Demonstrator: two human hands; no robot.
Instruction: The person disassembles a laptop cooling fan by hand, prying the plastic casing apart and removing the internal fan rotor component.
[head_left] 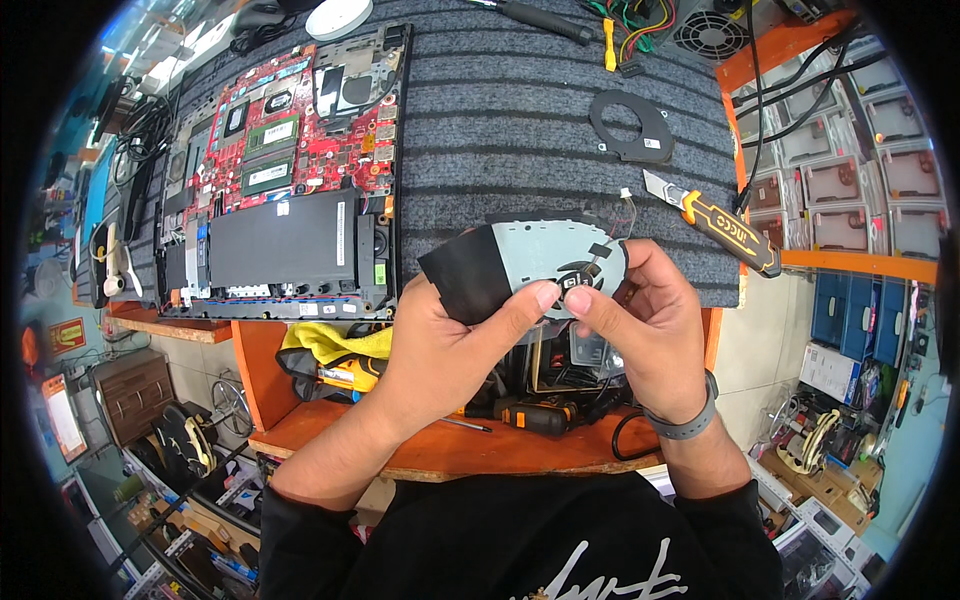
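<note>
Both my hands hold a laptop cooling fan [530, 257] above the near edge of the grey mat. It has a pale grey plate, a black sheet on its left side and a thin cable with a small white plug. My left hand [455, 340] grips the black side from below. Its thumb presses near the fan's small central part. My right hand [650, 320] closes round the right end, its thumb beside the left one. The fingers behind the fan are partly hidden. A black fan cover [640, 125] with a round opening lies farther off on the mat.
An opened laptop base [290, 170] with a red circuit board and black battery lies on the left. A utility knife [715, 222] rests at the right. Tools, including a power tool [540, 415], sit on the orange shelf [400, 450] below. Part drawers [835, 190] stand right.
</note>
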